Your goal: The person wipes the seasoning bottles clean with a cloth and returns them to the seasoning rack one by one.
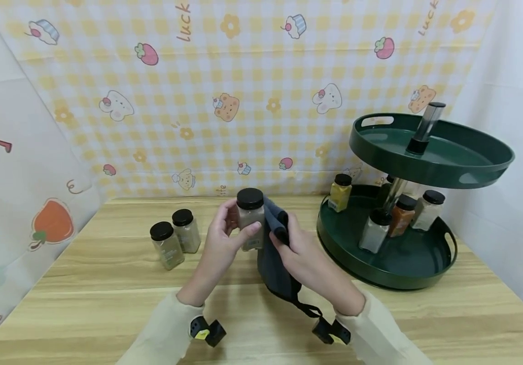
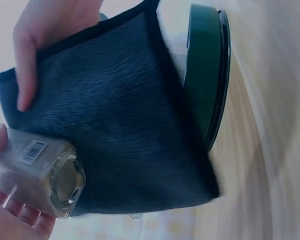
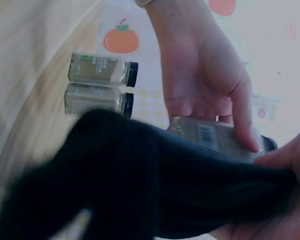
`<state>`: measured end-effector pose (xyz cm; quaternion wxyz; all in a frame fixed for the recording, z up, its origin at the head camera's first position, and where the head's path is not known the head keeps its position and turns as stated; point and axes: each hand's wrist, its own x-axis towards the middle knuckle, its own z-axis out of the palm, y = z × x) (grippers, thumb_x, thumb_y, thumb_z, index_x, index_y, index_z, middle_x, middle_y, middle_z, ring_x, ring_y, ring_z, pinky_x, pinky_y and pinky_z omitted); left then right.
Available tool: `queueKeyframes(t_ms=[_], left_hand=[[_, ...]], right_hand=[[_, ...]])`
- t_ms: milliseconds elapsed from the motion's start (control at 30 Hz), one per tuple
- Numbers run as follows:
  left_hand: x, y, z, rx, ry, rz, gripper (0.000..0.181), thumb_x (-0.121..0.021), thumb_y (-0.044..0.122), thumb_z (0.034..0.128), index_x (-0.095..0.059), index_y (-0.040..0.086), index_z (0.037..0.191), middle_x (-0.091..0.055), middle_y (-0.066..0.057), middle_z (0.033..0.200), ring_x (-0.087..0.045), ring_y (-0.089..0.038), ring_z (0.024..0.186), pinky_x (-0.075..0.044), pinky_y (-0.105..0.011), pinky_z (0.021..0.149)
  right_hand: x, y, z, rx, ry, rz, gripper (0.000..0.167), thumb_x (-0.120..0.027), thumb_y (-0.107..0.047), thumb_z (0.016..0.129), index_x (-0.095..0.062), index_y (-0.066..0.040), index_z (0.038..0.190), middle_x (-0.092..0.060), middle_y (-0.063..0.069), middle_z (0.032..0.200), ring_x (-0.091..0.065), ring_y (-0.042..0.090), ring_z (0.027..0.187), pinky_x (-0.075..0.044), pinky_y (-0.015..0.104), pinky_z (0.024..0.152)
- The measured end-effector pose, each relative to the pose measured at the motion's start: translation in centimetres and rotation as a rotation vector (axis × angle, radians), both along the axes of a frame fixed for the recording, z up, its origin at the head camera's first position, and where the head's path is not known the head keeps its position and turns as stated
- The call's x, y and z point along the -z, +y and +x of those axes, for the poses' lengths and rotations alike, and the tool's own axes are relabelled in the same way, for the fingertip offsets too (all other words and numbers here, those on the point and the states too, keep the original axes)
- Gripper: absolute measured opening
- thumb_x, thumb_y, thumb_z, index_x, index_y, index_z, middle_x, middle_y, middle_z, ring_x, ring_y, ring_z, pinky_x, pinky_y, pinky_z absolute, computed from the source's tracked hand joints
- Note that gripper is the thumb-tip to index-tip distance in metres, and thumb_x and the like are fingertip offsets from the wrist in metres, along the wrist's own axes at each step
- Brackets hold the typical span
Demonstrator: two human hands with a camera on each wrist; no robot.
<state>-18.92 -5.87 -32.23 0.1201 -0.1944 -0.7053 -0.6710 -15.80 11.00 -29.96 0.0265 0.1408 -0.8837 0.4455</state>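
My left hand (image 1: 224, 235) grips a clear spice jar (image 1: 249, 218) with a black lid, thumb across its front, held upright above the table. A barcode label shows on that jar (image 2: 35, 155) in the left wrist view. My right hand (image 1: 304, 253) holds a dark grey-blue cloth (image 1: 272, 266) with black edging, its folded top against the jar's right side. The cloth hangs down and a thin loop trails from its lower corner. In the right wrist view the cloth (image 3: 140, 175) covers part of the jar.
Two spice jars, one greenish (image 1: 167, 246) and one pale (image 1: 187, 232), stand at left on the wooden table (image 1: 106, 294). At right is a green two-tier tray rack (image 1: 430, 170); several jars, including a yellow one (image 1: 340, 193) and an orange one (image 1: 402, 217), stand on its lower tier.
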Motion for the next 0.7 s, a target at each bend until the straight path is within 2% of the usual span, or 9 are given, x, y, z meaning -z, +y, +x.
queueKeyframes(t_ms=[133, 200, 300, 467, 600, 700], left_hand=[[-0.4, -0.2, 0.2, 0.004, -0.006, 0.017, 0.052, -0.067, 0.010, 0.0844, -0.044, 0.015, 0.131, -0.053, -0.003, 0.116, -0.052, -0.016, 0.103, -0.042, -0.027, 0.090], [-0.5, -0.2, 0.3, 0.008, -0.004, 0.010, 0.052, -0.067, 0.010, 0.0844, -0.044, 0.014, 0.131, -0.054, -0.004, 0.115, -0.052, -0.017, 0.103, -0.042, -0.027, 0.090], [-0.4, -0.2, 0.1, 0.018, -0.004, -0.028, 0.052, -0.067, 0.008, 0.0839, -0.044, 0.011, 0.131, -0.054, -0.007, 0.114, -0.052, -0.017, 0.101, -0.042, -0.029, 0.090], [0.2, 0.1, -0.1, 0.059, -0.006, -0.102, 0.052, -0.069, 0.008, 0.0825, -0.045, 0.008, 0.129, -0.054, -0.010, 0.110, -0.050, -0.018, 0.098, -0.043, -0.033, 0.089], [0.7, 0.2, -0.3, 0.088, -0.012, -0.121, 0.051, -0.070, 0.009, 0.0823, -0.046, 0.008, 0.127, -0.052, -0.010, 0.109, -0.049, -0.019, 0.097, -0.044, -0.034, 0.088], [0.8, 0.4, -0.2, 0.088, -0.024, -0.122, 0.051, -0.070, 0.010, 0.0821, -0.046, 0.007, 0.127, -0.053, -0.010, 0.110, -0.050, -0.018, 0.098, -0.044, -0.035, 0.089]], right_hand=[[0.2, -0.1, -0.2, -0.002, -0.062, 0.044, 0.024, -0.044, -0.023, 0.098, -0.039, -0.011, 0.119, -0.058, 0.013, 0.107, -0.058, 0.019, 0.088, -0.045, 0.034, 0.071], [0.3, -0.1, -0.3, 0.000, -0.083, 0.006, 0.025, -0.043, -0.024, 0.099, -0.039, -0.011, 0.121, -0.057, 0.012, 0.111, -0.057, 0.020, 0.092, -0.045, 0.034, 0.074], [0.1, 0.1, -0.3, 0.015, -0.069, -0.056, 0.026, -0.042, -0.024, 0.099, -0.039, -0.010, 0.121, -0.056, 0.013, 0.110, -0.055, 0.021, 0.093, -0.044, 0.035, 0.077], [-0.7, 0.8, 0.3, 0.048, 0.017, -0.145, 0.028, -0.041, -0.024, 0.100, -0.038, -0.011, 0.124, -0.055, 0.013, 0.107, -0.054, 0.022, 0.092, -0.044, 0.034, 0.077], [-1.3, 1.1, 1.1, 0.055, 0.134, -0.209, 0.033, -0.041, -0.025, 0.100, -0.036, -0.010, 0.129, -0.052, 0.013, 0.121, -0.054, 0.022, 0.102, -0.044, 0.038, 0.084], [-1.5, 1.1, 1.5, 0.059, 0.206, -0.203, 0.035, -0.042, -0.024, 0.099, -0.035, -0.008, 0.129, -0.051, 0.015, 0.126, -0.054, 0.023, 0.103, -0.045, 0.040, 0.085]])
